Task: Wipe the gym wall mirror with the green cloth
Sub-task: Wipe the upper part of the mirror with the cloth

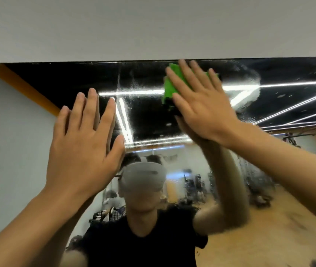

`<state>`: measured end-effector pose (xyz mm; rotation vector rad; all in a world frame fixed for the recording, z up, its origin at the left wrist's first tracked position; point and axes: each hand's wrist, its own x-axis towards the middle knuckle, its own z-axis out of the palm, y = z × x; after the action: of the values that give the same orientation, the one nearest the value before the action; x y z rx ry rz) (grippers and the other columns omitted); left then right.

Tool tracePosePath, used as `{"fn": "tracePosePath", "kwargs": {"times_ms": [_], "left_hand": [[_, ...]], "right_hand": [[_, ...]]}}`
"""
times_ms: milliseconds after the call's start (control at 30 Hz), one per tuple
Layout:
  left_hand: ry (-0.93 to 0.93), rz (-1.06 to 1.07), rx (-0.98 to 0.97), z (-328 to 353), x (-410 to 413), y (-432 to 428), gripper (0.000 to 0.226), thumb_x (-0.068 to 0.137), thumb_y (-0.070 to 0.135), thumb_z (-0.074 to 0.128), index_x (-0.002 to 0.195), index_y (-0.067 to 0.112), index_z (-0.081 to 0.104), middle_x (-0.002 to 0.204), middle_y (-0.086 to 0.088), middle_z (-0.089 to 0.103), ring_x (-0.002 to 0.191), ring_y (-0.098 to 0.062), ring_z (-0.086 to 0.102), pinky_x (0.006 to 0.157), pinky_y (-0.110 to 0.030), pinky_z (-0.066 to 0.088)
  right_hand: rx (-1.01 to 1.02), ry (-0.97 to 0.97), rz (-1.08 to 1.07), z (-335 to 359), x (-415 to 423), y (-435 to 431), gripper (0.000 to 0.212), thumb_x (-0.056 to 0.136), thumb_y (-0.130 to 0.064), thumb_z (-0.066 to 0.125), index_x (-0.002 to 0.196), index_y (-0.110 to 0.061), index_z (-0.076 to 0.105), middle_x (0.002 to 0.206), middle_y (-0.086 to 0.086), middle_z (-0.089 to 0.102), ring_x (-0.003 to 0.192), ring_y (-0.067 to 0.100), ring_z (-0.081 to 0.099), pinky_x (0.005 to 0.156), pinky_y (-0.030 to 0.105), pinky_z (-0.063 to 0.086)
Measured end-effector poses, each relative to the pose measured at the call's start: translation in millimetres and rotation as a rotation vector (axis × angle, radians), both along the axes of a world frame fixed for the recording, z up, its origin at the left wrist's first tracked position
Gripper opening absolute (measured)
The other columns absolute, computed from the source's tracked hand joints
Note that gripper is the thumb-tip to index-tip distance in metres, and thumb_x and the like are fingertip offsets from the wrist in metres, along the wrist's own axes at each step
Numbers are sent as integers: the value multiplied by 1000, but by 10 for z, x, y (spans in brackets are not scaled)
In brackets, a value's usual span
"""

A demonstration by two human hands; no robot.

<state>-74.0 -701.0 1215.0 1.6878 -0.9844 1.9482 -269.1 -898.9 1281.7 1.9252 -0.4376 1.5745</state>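
**Right hand presses green cloth at mirror's top edge; smear lies to its right**

Head view, the only one. Right hand (201,105) is flat on the gym wall mirror (143,116), fingers straight and spread wide, not curled, pressing the green cloth (169,87) to the glass. The cloth is trapped between palm and mirror, high up, just under the mirror's top edge (114,62), where the grey wall (153,26) starts. Green shows to the left of the fingers, plus a small bit between fingers on the right. The hand covers most of the cloth, so I cannot tell its long axis.

Left hand (84,147) is lower and to the left, well apart from the cloth. Its fingers are straight and close together and it holds nothing. It seems to rest flat on the glass as a brace.

Key relation: a hazy wet smear (249,93) sits just right of the right hand at about the same height, and faint vertical streaks (126,83) lie left of it, between the hands. The right hand is the nearer one to both. Judgement: wiping is in progress, the top band is being worked, and the next stroke is likely sideways along the top edge. The reflection shows a person wearing a headset (143,176).
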Motion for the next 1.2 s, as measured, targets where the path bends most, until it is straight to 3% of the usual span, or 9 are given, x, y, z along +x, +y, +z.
{"fn": "tracePosePath", "kwargs": {"times_ms": [67,200,300,500,567,767,867,1033,1200], "left_hand": [[1,-4,-1,4,-18,-4,73,105,52,20,169,18,21,176,-17,12,164,-32,8,131,-55,11],[-4,-5,4,-11,-29,5,73,105,52,24,169,18,21,176,-17,14,164,-34,10,131,-55,12],[-3,-6,-5,-17,7,-3,72,106,53,25,170,20,20,177,-15,11,164,-31,8,132,-54,12],[-21,-7,-12,-7,34,19,72,106,54,22,170,20,21,177,-14,10,164,-30,7,132,-53,10],[-12,0,-8,-5,24,3,72,106,54,20,170,20,21,177,-14,10,164,-31,7,132,-53,9],[1,9,-5,-13,-35,-3,73,105,53,22,169,17,21,176,-18,12,164,-35,9,131,-56,11],[-1,5,1,-14,-26,18,74,105,53,23,169,17,21,176,-18,12,163,-35,9,131,-56,12],[-3,-7,-13,-16,-29,16,73,105,54,23,169,18,21,176,-16,12,164,-33,9,131,-54,11],[-6,-8,-13,-26,-42,-8,72,105,50,28,169,16,24,175,-18,15,163,-35,11,131,-56,12]], "right_hand": [[122,-95,-55,32,-365,-382,70,102,-53,12,168,-31,15,176,3,-1,162,26,-4,130,53,-2],[412,-339,67,180,-447,-400,63,109,-48,14,168,-31,2,176,5,-4,162,30,-6,129,59,-3],[295,-305,88,37,50,76,65,107,-48,11,168,-29,3,176,5,-2,162,30,-6,129,59,-2],[-97,112,46,-778,253,309,63,108,-51,10,168,-33,11,176,1,4,162,24,-3,130,54,1],[-62,67,11,-763,-61,-56,63,108,-53,11,168,-34,9,176,0,3,162,21,-3,130,54,2],[470,-373,86,-546,-372,-298,64,107,-51,11,167,-33,-5,176,2,-9,161,27,-12,128,63,-2],[335,-282,83,-753,154,253,65,107,-52,8,167,-32,-5,176,2,-11,161,27,-13,128,60,-2],[-62,148,31,-1185,115,225,63,108,-54,13,168,-33,13,176,2,5,163,24,-1,129,56,7],[314,-225,57,-457,-404,-338,65,105,-55,11,167,-39,3,176,-1,-2,162,22,-7,130,56,-1]]}}
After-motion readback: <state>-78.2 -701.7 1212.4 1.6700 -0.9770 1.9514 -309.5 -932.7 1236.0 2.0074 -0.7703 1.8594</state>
